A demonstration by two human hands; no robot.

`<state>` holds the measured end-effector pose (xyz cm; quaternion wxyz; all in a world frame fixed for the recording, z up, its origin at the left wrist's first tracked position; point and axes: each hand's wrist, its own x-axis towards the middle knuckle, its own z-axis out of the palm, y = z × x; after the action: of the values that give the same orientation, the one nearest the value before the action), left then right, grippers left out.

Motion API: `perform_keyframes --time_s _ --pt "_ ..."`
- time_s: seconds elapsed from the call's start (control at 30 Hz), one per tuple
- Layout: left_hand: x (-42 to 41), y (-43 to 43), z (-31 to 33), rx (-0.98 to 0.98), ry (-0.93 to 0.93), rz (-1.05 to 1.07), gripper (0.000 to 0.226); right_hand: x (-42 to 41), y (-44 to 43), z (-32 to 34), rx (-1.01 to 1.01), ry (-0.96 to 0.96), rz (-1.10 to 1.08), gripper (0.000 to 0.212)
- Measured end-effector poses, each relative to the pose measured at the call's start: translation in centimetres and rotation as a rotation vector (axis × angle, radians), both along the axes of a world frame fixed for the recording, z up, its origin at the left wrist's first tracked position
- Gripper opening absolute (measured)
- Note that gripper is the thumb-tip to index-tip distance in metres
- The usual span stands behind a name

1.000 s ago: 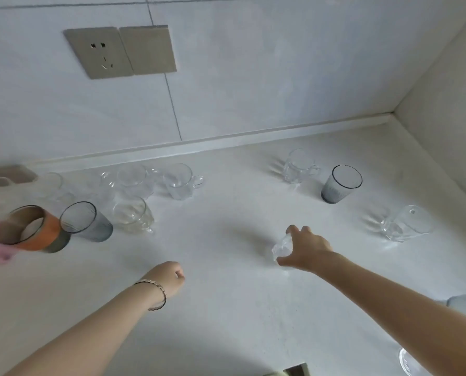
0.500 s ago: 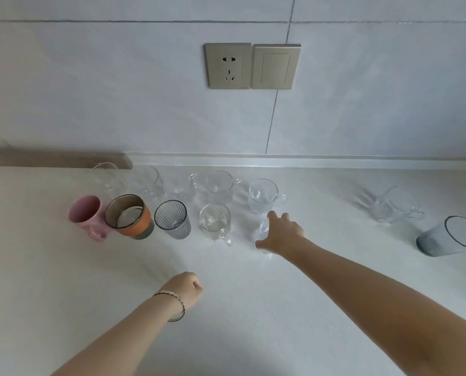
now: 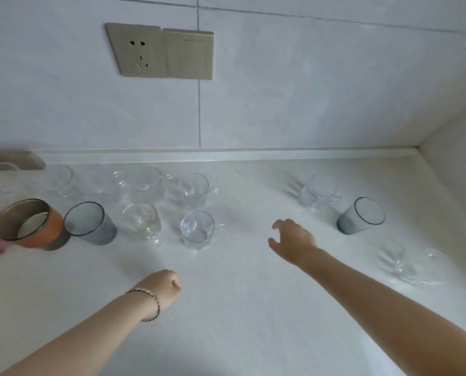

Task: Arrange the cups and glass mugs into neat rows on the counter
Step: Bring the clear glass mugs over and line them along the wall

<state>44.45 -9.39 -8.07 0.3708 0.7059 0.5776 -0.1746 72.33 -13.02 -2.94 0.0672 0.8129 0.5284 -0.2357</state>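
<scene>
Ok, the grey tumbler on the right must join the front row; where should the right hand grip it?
Wrap the fingers round the mid wall of the grey tumbler, probably from its near-left side, where the open right hand is. It stands upright, has no handle and widens toward the rim, so it should not slip.

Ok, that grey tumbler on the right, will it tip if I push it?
The grey tumbler seems to narrow toward its base, so a high push may tip it; push low. It looks like glass with no handle, probably slippery and breakable.

Clear glass mugs (image 3: 197,229) on matt counter (image 3: 253,308)
</scene>
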Motion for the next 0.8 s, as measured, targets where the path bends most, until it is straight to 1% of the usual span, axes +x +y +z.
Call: perform_keyframes --time_s 0.07,0.17,0.27,0.33,0.43,0.5,0.63,0.8 --pt "2.3 -0.1 -0.2 0.013 -0.002 -0.034 0.019 3.9 -0.6 0.3 -0.001 -0.059 -0.074 0.042" --pt "5.3 -0.3 -0.3 0.023 -0.014 -0.077 0.027 8.9 -0.4 1.0 0.038 -0.128 -0.187 0.044" --pt "7.3 -0.4 -0.2 0.016 -0.02 -0.086 0.03 12.2 0.8 1.1 0.085 -0.155 -0.235 0.046" --pt "7.9 -0.5 -0.5 0.013 -0.011 -0.08 0.032 13.4 1.7 0.7 0.096 -0.129 -0.229 0.048" --pt "7.7 -0.6 -0.7 -0.006 0.006 -0.05 0.032 14.0 3.0 -0.5 0.037 -0.115 -0.185 0.047" --pt "7.1 -0.6 -0.7 -0.011 0.016 -0.023 0.032 14.0 3.5 -1.3 0.015 -0.125 -0.193 0.042" --pt "5.4 -0.6 -0.6 -0.02 0.033 0.041 0.033 14.1 4.2 -2.1 0.092 -0.155 -0.217 0.03" --pt "2.6 -0.6 -0.6 -0.032 0.039 0.128 0.029 13.2 2.7 -1.6 0.084 -0.22 -0.05 0.028"
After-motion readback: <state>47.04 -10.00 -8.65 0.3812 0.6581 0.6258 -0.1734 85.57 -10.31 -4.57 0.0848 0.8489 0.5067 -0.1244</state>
